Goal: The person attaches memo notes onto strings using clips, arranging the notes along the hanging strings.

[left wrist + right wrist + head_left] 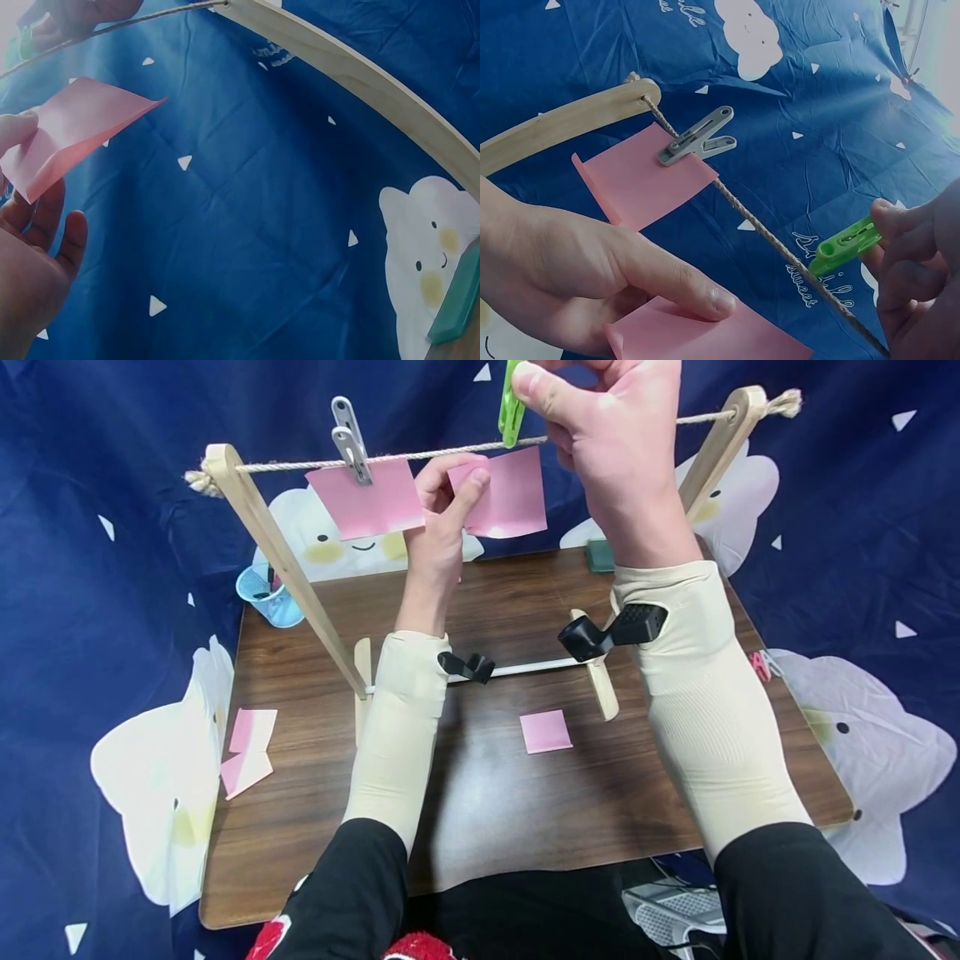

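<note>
My left hand pinches a pink sticky note between thumb and fingers, just below the rope. In the left wrist view the note's lower edge curls. Above the rope, my right hand pinches a green clothespin between thumb and fingers, its tip pointing down at the rope. The right wrist view shows the green clothespin with its tip right at the rope. To the left, a grey clothespin clips another pink note onto the rope.
Wooden posts hold the rope over the brown table. One pink note lies on the table, and folded pink notes sit at its left edge. Behind the left post stands a blue basket; a green box is at the back.
</note>
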Tool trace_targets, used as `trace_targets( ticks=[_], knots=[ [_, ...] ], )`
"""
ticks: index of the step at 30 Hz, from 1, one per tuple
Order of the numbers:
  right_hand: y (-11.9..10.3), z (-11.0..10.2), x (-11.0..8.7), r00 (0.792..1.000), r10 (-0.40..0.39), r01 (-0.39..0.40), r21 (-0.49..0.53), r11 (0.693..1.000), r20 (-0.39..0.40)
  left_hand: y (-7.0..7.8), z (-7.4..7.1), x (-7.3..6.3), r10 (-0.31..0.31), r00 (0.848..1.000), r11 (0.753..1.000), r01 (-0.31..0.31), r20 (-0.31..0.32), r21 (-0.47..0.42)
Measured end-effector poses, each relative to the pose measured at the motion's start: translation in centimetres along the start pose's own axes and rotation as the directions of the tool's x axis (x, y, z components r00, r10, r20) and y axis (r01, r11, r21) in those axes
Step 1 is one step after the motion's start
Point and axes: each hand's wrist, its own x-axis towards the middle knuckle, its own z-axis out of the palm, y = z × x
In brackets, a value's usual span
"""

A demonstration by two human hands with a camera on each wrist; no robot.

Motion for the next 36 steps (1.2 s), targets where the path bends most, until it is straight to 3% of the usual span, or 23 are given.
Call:
trace_targets(
  ticks=[10,21,30,36],
  knots=[
    [0.3,0.1,-0.1,1.0,0.004,-0.004,-0.024,1.0,0.008,0.0,0.1,-0.1,0.009,1.0,1.0,-0.009,0.003,-0.013],
    [0.6,0.1,-0.6,1.0,-0.02,0.021,-0.14,0.99,0.008,0.0,0.4,-0.3,0.024,1.0,0.998,-0.024,0.007,-0.06],
    [0.9,0.1,-0.6,0.999,-0.04,0.042,-0.169,0.985,0.017,0.1,0.8,-0.3,-0.013,1.0,0.997,0.012,-0.016,-0.073],
    [1.0,0.1,-0.6,0.999,-0.042,0.043,-0.176,0.983,0.008,0.2,1.0,-0.4,-0.001,1.0,0.995,0.0,-0.003,-0.1]
  ],
)
